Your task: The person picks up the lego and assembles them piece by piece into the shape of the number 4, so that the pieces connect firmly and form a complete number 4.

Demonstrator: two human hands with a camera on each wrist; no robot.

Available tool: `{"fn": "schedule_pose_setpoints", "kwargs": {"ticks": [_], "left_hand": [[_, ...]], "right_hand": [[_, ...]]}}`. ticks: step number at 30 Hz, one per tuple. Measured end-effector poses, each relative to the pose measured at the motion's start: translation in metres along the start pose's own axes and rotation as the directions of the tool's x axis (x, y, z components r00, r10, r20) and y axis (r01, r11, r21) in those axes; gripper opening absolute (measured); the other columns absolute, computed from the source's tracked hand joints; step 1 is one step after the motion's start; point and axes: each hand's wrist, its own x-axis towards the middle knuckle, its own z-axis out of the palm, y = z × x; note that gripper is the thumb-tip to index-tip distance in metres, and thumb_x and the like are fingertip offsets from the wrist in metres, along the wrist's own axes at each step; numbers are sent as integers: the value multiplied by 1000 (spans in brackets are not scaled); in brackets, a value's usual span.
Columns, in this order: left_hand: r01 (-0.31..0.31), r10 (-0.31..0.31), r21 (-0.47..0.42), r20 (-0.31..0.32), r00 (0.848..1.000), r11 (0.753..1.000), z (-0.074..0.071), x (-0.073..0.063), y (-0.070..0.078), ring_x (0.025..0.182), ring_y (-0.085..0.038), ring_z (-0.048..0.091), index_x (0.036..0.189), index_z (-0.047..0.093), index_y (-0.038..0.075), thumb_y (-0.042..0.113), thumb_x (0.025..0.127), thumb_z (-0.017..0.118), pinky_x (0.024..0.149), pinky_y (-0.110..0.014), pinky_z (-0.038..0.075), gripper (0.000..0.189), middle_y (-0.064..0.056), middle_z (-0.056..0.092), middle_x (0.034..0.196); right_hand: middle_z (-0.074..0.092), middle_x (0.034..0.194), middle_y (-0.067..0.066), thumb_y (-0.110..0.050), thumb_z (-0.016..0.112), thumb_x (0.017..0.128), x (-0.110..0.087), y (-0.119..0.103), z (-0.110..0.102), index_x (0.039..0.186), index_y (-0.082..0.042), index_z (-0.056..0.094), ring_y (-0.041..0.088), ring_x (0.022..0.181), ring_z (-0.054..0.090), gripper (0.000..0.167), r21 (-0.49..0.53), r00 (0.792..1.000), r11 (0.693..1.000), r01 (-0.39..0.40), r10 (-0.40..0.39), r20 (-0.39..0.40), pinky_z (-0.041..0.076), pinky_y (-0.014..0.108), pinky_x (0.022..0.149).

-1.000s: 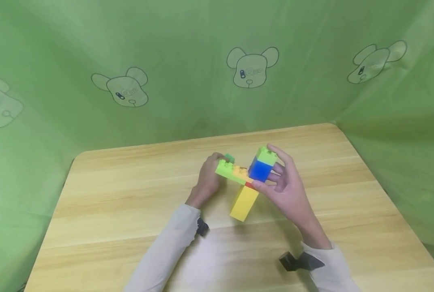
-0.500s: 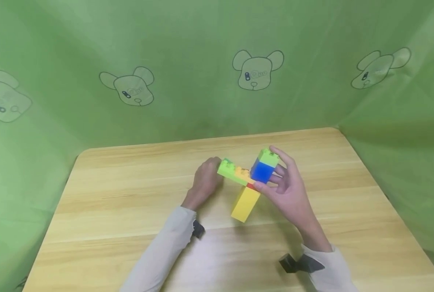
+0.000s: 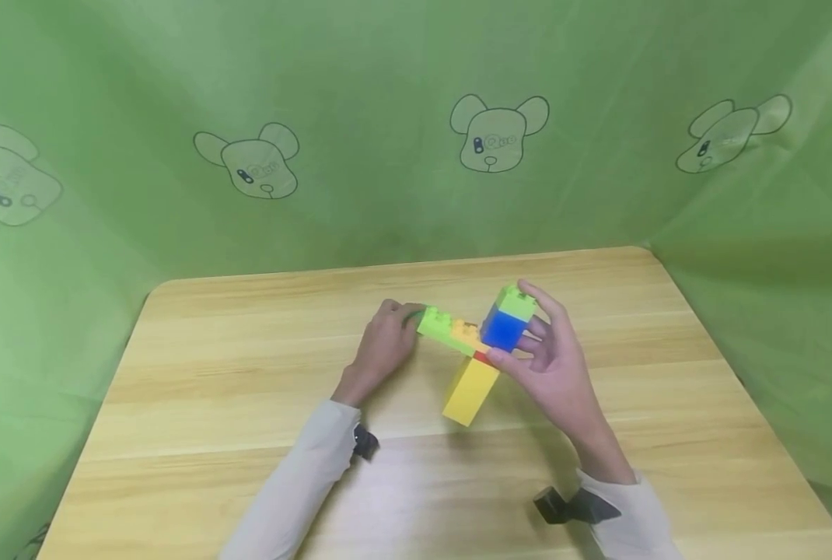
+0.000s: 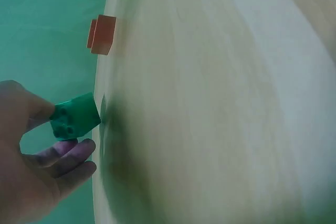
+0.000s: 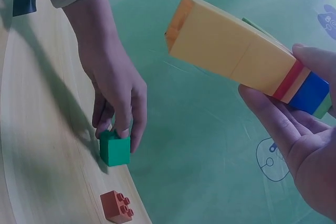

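In the left wrist view, my left hand (image 3: 384,342) pinches a dark green toy building block (image 4: 79,116) between thumb and fingers. The right wrist view shows that block close over the table, studs toward the palm. My right hand (image 3: 559,377) grips a model of joined building blocks, thumb on the near side and fingers behind. Its long yellow part (image 3: 472,391) slants down to the left below a thin red layer (image 3: 481,357). Above sits a blue block (image 3: 504,330) topped by a lime green block (image 3: 515,303). An orange piece (image 3: 465,334) and a lime green piece (image 3: 444,330) stick out leftward.
A loose reddish-orange block (image 5: 115,206) with studs stands on the wooden table (image 3: 248,373) near its far edge, beyond the left hand. Green curtains (image 3: 374,155) printed with bear heads hang behind and at both sides. Each sleeve carries a black wrist camera mount (image 3: 577,505).
My left hand has drawn a little to the left, away from the model, and the dark green block is now mostly hidden in the head view. The right hand and model stay nearly still.
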Motion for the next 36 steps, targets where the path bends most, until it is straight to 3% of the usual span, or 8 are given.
{"fn": "schedule_pose_setpoints", "kwargs": {"ticks": [5, 11, 14, 18, 22, 30, 36], "left_hand": [[76, -76, -152, 5, 997, 985, -5, -2, -2, 92, -21, 54, 131, 69, 7, 17, 108, 46, 77, -34, 53, 34, -12, 54, 112], [132, -150, -366, -20, 989, 921, -17, -4, -4, 97, -22, 50, 122, 72, 7, 18, 107, 42, 84, -37, 50, 35, -12, 55, 110], [139, -174, -497, -25, 984, 856, -25, -6, -2, 97, -24, 58, 126, 69, 6, 18, 109, 40, 90, -43, 57, 35, -14, 58, 112], [121, -172, -662, -12, 985, 740, -37, -8, 3, 94, -35, 69, 138, 59, 0, 22, 113, 39, 90, -53, 61, 38, -18, 61, 115], [69, -119, -735, -17, 993, 674, -50, -9, 15, 96, -44, 69, 141, 55, -1, 26, 112, 47, 89, -56, 60, 41, -21, 63, 116], [-64, 26, -766, -62, 998, 640, -74, -17, 49, 88, -24, 70, 129, 59, 0, 25, 110, 54, 75, -32, 63, 32, -23, 69, 120], [-134, 118, -719, -73, 990, 682, -83, -25, 71, 93, -24, 70, 123, 64, 0, 21, 108, 56, 83, -37, 63, 27, -13, 71, 118]], "right_hand": [[60, 134, 13, 23, 68, 85, 0, 0, -1, 159, -11, 34, 21, 107, 71, 88, 3, 1000, 1000, 12, -12, 8, 64, 36, 79], [60, 134, 11, 22, 69, 85, -1, 1, -1, 160, -12, 34, 21, 108, 71, 89, -9, 1000, 1000, 6, -6, 10, 64, 35, 79], [61, 134, 10, 22, 69, 85, -1, 1, -1, 159, -14, 35, 21, 107, 71, 89, -12, 1000, 1000, 2, -2, 8, 64, 35, 79], [63, 132, 10, 21, 70, 85, -1, 0, 0, 159, -15, 35, 21, 107, 71, 90, -16, 1000, 1000, -5, 5, 10, 64, 36, 79], [61, 133, 15, 19, 71, 86, -1, -1, 1, 160, -16, 35, 21, 107, 71, 89, -32, 999, 999, -31, 32, 17, 64, 36, 80], [60, 136, 25, 9, 75, 90, -3, -5, 2, 161, -23, 35, 17, 108, 70, 88, -125, 995, 989, -83, 90, 52, 64, 34, 81], [62, 136, 22, 6, 75, 91, -4, -4, 1, 163, -25, 33, 15, 107, 71, 88, -160, 993, 983, -86, 98, 67, 64, 32, 82]]}}
